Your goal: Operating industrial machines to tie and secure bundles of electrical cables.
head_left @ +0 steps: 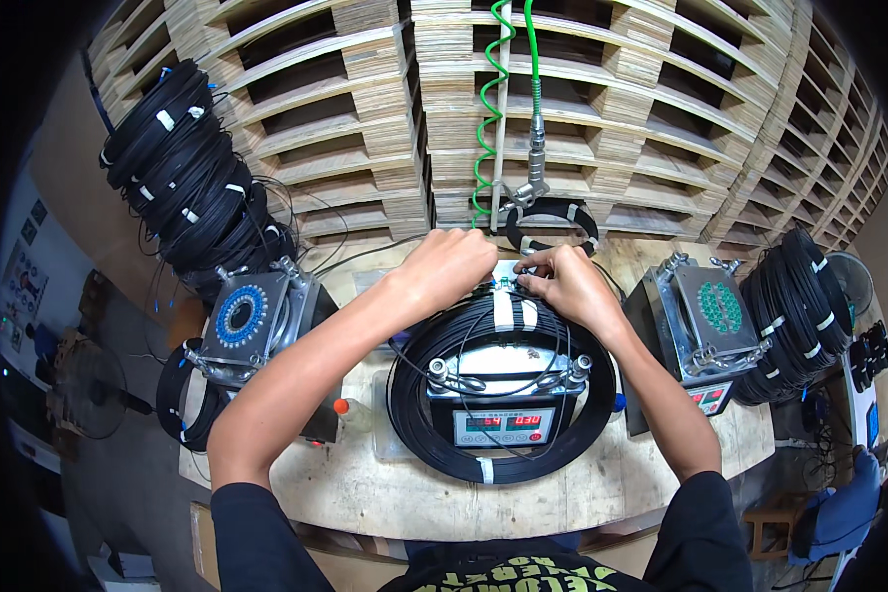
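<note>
A large coil of black cable (419, 414) bound with white tape lies on the wooden bench around a small grey machine (503, 400) with two red digit displays. My left hand (449, 264) and my right hand (560, 281) meet at the coil's far edge, fingertips pinched on a small piece at the cable's end near the white tape bands. Thin black cable loops run from my fingers over the machine's top. What exactly sits between my fingertips is too small to tell.
Two boxy metal machines stand at either side, one with a blue ring face (242, 316), one with a green face (718, 308). Stacks of black cable coils (183, 163) (794, 311) flank them. A green coiled hose with a metal fitting (535, 148) hangs before stacked wooden pallets (365, 109).
</note>
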Motion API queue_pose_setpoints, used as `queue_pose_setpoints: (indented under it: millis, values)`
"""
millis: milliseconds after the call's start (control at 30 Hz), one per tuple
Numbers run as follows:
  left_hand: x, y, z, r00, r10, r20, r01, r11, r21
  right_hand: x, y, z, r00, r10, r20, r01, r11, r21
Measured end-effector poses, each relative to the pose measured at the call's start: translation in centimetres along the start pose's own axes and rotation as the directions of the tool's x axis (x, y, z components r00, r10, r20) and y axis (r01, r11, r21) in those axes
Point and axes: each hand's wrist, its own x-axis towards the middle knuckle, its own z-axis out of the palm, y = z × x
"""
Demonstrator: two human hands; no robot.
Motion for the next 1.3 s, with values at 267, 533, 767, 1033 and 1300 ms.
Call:
queue_pose_setpoints:
  millis: [267, 533, 767, 1033, 1300]
  values:
    - [2.9, 2.1, -1.7, 0.982, 0.166, 0.086, -0.175, 0.978, 0.112, 0.1, -0.4, -0.4, 1.0, -0.006, 0.027, 0.008, 0.998, -0.066]
    - [3.3, 1.4, 0.1, 0.99, 0.089, 0.106, -0.085, 0.996, -0.038, 0.6, 0.2, -0.1, 1.0, -0.012, 0.016, 0.012, 0.999, -0.05]
    - [3.3, -1.6, -0.7, 0.945, 0.051, 0.324, 0.097, 0.901, -0.423, 0.4, 1.0, -0.4, 0.988, -0.125, 0.095, 0.123, 0.992, 0.03]
    - [0.7, -2.8, 2.9, 0.994, 0.071, 0.084, 0.001, 0.756, -0.655, 1.3, 3.2, -0.6, 0.953, -0.231, 0.195, 0.21, 0.97, 0.125]
    - [-0.9, -0.2, 4.0, 0.969, -0.152, -0.196, 0.0, 0.79, -0.613, 2.2, 2.9, 0.0, 0.926, -0.351, 0.138, 0.366, 0.924, -0.106]
